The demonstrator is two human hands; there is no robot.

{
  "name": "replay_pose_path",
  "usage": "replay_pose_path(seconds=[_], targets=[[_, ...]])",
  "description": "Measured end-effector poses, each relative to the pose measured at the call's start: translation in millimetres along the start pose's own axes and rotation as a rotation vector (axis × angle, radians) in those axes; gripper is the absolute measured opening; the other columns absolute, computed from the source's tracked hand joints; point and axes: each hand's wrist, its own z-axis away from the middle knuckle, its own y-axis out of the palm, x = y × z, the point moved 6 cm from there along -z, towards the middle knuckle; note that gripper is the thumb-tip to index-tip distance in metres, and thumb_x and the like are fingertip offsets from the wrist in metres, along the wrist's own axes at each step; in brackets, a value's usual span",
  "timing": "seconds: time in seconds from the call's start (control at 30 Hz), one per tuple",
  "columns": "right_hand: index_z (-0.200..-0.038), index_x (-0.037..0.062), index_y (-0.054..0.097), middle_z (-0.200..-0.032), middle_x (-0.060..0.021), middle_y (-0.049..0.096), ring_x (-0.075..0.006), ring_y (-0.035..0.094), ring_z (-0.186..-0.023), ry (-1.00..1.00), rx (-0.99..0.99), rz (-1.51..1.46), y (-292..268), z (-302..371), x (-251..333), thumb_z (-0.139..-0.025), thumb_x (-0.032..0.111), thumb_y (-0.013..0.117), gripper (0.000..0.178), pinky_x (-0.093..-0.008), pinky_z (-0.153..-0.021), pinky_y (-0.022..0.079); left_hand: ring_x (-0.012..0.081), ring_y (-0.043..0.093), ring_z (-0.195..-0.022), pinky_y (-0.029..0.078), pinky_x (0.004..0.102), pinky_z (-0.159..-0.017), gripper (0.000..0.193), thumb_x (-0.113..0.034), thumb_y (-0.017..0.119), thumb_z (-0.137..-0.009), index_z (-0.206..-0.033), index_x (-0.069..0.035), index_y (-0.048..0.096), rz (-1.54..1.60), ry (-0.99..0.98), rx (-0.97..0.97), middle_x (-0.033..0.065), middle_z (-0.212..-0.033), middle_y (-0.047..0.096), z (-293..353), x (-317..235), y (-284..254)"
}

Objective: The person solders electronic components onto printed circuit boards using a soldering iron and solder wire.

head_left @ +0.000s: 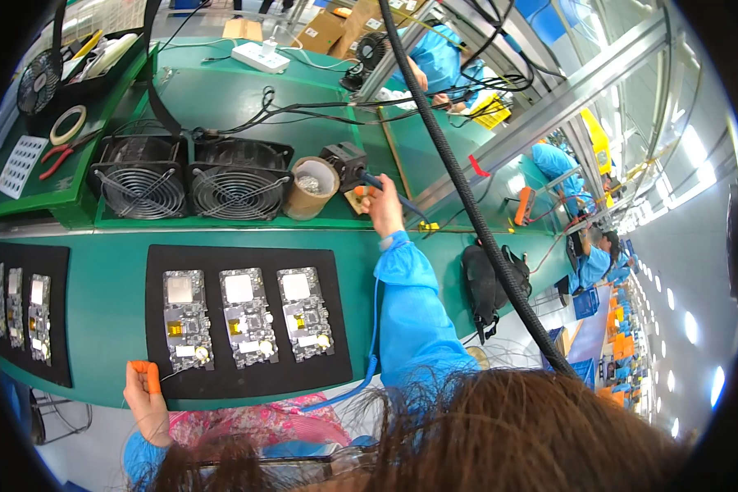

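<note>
My right hand (387, 211), with orange finger cots, is closed round the dark blue handle of a soldering iron (372, 179). The iron's front end is at a dark metal iron stand (343, 159). At the near left edge of a black mat (248, 385), my left hand (146, 406), also in orange finger cots, pinches a thin solder wire (175, 375). The wire reaches toward the lower end of the left circuit board (187, 316). A middle board (248, 316) and a right board (305, 312) lie beside it, each with a pale square block.
Two black fans (142, 182) with wire grilles stand behind the mat, beside a cardboard roll (310, 189). Another black mat (57, 262) with boards lies left. A thick black cable (459, 184) crosses the right side, near a black bag (484, 283). Co-workers in blue sit beyond.
</note>
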Motion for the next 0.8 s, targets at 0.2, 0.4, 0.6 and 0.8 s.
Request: replay_pose_path(seconds=[0.2, 0.4, 0.6, 0.8], targets=[[-0.133, 0.0049, 0.042, -0.113, -0.0168, 0.060, -0.0206, 0.061, -0.081, -0.194, 0.123, 0.238, -15.2, 78.3, 37.2, -0.098, 0.037, 0.038, 0.048, -0.0300, -0.066, 0.051, 0.0045, 0.044, -0.070, 0.035, 0.0204, -0.059, 0.007, -0.002, 0.054, -0.092, -0.086, -0.002, 0.051, 0.121, -0.061, 0.046, -0.0026, -0.077, 0.049, 14.3, -12.5, -5.1], [-0.111, 0.0115, 0.048, -0.076, -0.0013, 0.058, -0.0044, 0.048, -0.056, -0.302, 0.259, 0.367, 13.5, 207.3, 32.4, -0.097, 0.035, 0.049, 0.027, -0.0175, -0.042, 0.031, 0.0046, 0.052, -0.082, 0.039, 0.0172, -0.073, 0.003, -0.001, 0.055, -0.091, -0.092, 0.000, 0.057, 0.249, -0.173, 0.152, -0.0013, -0.087, 0.056, 11.8, -36.7, -12.5], [-0.100, 0.0036, 0.052, -0.076, -0.0019, 0.058, -0.0061, 0.055, -0.063, -0.156, 0.585, 0.334, 90.9, 264.9, -26.4, -0.092, 0.036, 0.057, 0.034, -0.0197, -0.051, 0.041, 0.0056, 0.051, -0.075, 0.040, 0.0197, -0.062, 0.004, 0.004, 0.059, -0.086, -0.088, 0.003, 0.055, 0.113, 0.163, 0.114, 0.0017, -0.083, 0.052, -2.1, -77.8, -6.5], [-0.093, 0.0044, 0.051, -0.079, -0.0022, 0.058, -0.0067, 0.058, -0.073, 0.129, 0.703, 0.276, 132.3, 276.5, -76.3, -0.084, 0.004, 0.066, 0.018, -0.0202, -0.063, 0.045, 0.0305, 0.055, -0.064, 0.045, 0.0315, -0.056, 0.012, 0.009, 0.059, -0.081, -0.091, 0.003, 0.056, -0.334, 0.566, 0.047, 0.0160, -0.081, 0.051, 12.7, -115.0, 3.8]])
